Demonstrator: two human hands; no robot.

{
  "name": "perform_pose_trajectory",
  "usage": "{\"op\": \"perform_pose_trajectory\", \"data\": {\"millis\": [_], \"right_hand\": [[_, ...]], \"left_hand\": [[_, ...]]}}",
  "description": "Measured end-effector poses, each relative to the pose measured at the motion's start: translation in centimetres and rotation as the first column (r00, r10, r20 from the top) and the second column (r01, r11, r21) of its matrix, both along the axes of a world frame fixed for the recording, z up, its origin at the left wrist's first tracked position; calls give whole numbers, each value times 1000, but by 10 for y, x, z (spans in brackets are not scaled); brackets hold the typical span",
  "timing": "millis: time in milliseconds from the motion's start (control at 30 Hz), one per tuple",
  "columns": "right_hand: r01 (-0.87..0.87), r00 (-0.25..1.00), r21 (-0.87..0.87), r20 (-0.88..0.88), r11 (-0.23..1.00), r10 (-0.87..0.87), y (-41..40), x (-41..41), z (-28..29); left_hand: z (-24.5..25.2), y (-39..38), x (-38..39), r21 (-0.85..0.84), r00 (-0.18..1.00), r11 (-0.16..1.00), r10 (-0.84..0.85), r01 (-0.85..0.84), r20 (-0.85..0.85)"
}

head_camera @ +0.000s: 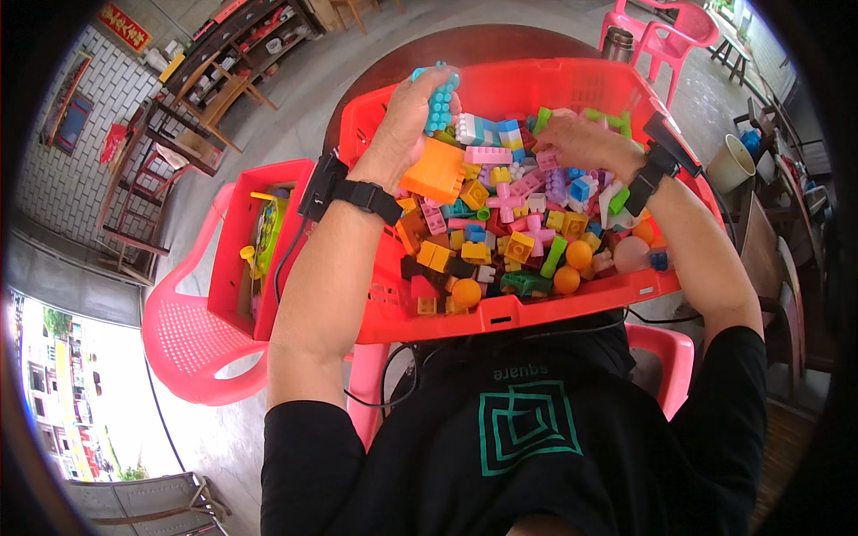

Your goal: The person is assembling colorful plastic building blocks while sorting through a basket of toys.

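Observation:
A red plastic basket [436, 326] stands before me, filled with mixed toy building blocks and small balls. My left hand [412, 114] grips a turquoise studded toy block [440, 107] above the basket's far left part. Below it lies a large orange block [434, 171]. Among the blocks at the basket's far right is my right hand [580, 137], its fingertips near a pink block [547, 159] and a green piece [541, 120]; whether it grips either is unclear. White and blue joined blocks [479, 129] lie between the hands. Orange balls [466, 293] rest along the near side.
The basket overlaps a round dark table [415, 50]. On a pink plastic chair [181, 335] to the left stands a red box [228, 288] with green and yellow toys. A metal tumbler [617, 44] is behind the basket. Black cables run from the wrist-worn devices.

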State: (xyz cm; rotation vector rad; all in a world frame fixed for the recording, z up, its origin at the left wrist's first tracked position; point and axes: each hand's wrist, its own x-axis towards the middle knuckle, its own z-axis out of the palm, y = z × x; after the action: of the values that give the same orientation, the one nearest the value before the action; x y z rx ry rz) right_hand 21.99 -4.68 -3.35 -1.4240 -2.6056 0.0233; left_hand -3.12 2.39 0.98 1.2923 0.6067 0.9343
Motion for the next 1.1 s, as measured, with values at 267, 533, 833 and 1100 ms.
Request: {"op": "perform_pose_trajectory", "data": {"millis": [267, 533, 833, 1100], "right_hand": [[208, 963, -129, -149, 970, -226, -3, -10, 23], [-25, 690, -545, -616, 838, -381, -3, -15, 38], [-187, 343, -578, -796, 794, -499, -19, -31, 64], [-346, 174, -442, -897, 827, -407, -26, -45, 64]], "left_hand": [[1, -1, 4, 8, 1000, 1000, -24, 24, -14], [5, -8, 8, -41, 996, 996, -81, 82, 42], [8, -13, 10, -220, 977, 967, -89, 131, 194], [0, -43, 37, -194, 997, 980, 58, -47, 48]]}}
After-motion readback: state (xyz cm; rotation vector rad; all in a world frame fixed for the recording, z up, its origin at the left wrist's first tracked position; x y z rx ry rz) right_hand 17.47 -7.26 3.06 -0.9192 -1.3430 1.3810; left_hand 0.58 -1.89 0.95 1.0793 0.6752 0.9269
